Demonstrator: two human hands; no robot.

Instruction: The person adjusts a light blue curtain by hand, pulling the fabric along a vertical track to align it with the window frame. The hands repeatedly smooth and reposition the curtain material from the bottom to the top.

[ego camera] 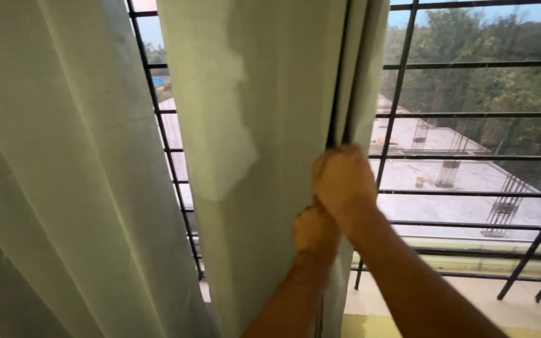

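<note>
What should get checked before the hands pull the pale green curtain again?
1. Right hand has a firm grip on the pale green fabric curtain panel: ok, its fingers are closed around the gathered edge.
2. Left hand also holds that edge: ok, it grips just below the right hand.
3. Fabric free of the dark metal window bars: cannot tell, the folds hide where they meet.
4. Second pale curtain panel out of the way: ok, it hangs apart on the left, with a gap between.
5. Curtain rod or hooks sound: cannot tell, they are above the picture.
</note>
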